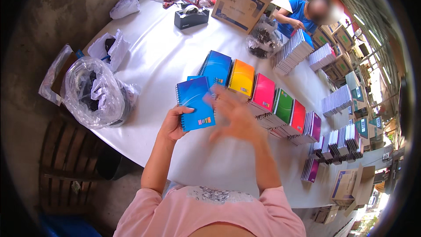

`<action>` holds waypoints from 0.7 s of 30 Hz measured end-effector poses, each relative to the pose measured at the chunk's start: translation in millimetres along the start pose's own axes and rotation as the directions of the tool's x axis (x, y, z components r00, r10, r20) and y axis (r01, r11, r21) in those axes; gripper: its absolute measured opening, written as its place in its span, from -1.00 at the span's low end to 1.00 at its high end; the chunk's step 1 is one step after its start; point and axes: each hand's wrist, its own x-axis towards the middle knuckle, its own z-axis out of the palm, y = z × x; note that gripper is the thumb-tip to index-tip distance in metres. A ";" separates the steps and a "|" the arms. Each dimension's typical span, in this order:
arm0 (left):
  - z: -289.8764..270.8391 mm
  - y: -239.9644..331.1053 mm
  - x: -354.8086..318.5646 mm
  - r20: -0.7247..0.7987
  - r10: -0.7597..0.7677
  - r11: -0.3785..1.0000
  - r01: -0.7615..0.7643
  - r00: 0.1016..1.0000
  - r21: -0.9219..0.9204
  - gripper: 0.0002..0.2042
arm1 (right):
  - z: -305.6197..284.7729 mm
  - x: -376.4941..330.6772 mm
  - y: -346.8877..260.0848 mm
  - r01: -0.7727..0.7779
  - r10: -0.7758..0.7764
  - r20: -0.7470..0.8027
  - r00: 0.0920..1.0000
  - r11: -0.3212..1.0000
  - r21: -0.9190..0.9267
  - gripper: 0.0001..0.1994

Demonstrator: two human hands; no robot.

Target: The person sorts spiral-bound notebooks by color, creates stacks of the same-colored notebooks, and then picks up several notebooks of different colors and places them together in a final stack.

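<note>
My left hand (174, 122) is closed on a blue spiral notebook (193, 105), its thumb across the cover and the wire binding along the left side. Just right of that notebook, my right hand (237, 116) is blurred by motion. Its fingers look spread, with nothing visible in them. Behind the held notebook stands a stack of blue notebooks (217, 65), partly covered. From there a row of stacks runs to the right: yellow notebooks (242, 75), pink notebooks (263, 92), green notebooks (283, 105), red notebooks (298, 116) and purple notebooks (314, 125).
A plastic-lined bin (94, 94) stands at the table's left edge. Farther back are a black tape dispenser (191, 17) and a cardboard box (241, 3). More notebook stacks (337, 100) line the right side. Across the table, a person in blue (298, 15) handles a tall stack.
</note>
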 end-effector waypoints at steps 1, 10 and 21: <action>-4.5 -3.0 -4.3 -0.029 -0.013 0.999 0.014 0.999 0.036 -0.48 | 1.5 4.2 28.8 -0.145 0.140 -0.117 0.983 0.989 -0.035 -0.25; 12.8 -32.6 -23.9 -0.122 -0.001 1.000 0.001 0.993 0.005 -0.51 | 19.6 -33.0 140.3 -0.359 0.348 -0.102 0.932 0.925 -0.122 -0.48; 21.6 -68.4 -20.5 -0.135 -0.004 1.000 0.006 0.991 0.018 -0.51 | 22.2 -35.5 110.6 -0.187 0.133 -0.151 0.979 0.884 -0.428 -0.67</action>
